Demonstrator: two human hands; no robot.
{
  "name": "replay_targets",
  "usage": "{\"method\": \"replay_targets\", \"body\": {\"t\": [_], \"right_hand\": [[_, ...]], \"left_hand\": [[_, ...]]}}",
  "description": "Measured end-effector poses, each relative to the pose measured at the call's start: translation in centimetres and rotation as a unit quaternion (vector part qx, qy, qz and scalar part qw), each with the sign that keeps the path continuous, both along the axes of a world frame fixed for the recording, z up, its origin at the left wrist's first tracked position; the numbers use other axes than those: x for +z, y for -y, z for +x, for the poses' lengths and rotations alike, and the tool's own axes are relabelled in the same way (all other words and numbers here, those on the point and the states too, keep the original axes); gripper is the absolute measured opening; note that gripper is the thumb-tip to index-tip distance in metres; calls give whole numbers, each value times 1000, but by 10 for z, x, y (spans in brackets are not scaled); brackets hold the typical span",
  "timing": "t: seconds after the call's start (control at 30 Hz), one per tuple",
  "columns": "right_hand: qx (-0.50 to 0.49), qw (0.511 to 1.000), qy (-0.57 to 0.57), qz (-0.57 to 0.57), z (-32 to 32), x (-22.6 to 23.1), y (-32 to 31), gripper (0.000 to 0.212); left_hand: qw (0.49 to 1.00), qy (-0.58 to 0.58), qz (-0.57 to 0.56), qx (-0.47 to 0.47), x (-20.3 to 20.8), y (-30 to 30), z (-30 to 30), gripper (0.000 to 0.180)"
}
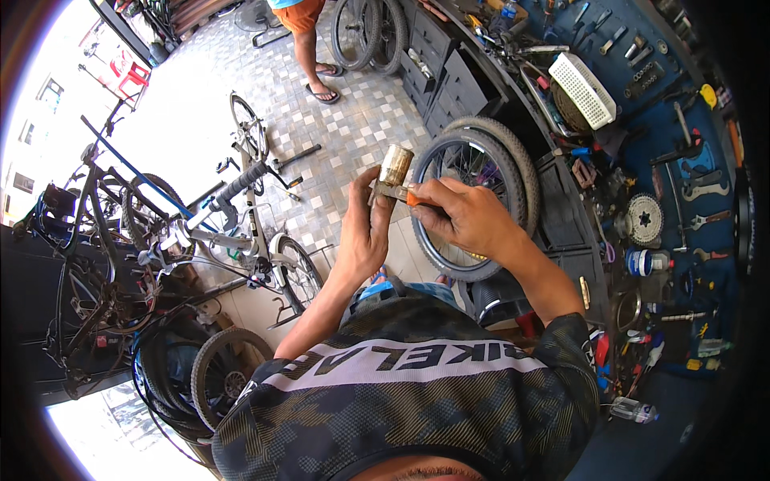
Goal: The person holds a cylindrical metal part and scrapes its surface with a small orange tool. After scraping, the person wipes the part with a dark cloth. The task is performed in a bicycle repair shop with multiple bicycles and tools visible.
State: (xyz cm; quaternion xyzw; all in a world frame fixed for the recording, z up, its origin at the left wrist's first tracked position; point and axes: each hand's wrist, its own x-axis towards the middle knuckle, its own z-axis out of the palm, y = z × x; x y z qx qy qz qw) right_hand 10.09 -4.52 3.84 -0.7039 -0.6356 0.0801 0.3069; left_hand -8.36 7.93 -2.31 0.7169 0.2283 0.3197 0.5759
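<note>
In front of my chest, my left hand (366,224) is closed around the lower part of a small metal cylinder (396,163), whose surface is shiny but stained brownish. Its upper end sticks out above the fingers. My right hand (464,215) grips a short tool with an orange handle (414,198). The tool's flat greyish end (391,191) lies across the base of the cylinder, close to my left fingertips. Whether it is a blade or a brush is too small to make out. Fingers on both hands look dark with grime.
Two bicycle wheels (513,143) lean against dark cabinets (455,80) on the right. A bench carries a white basket (583,90) and many hand tools. On the left stand a light-coloured bicycle (255,212) and a dark frame (88,232). Another person's legs (306,56) show at the far side.
</note>
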Motion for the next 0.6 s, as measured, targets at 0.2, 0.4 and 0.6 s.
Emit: {"method": "replay_targets", "body": {"t": [0.2, 0.4, 0.6], "right_hand": [[9, 1000, 7, -7, -4, 3, 2, 27], [-1, 1000, 18, -13, 0, 3, 0, 27], [-4, 1000, 11, -10, 1, 2, -2, 27]], "left_hand": [[995, 31, -94, -16, -7, -2, -1, 42], [985, 43, -165, -21, -4, 0, -1, 42], [982, 41, -181, -22, -4, -1, 0, 43]]}}
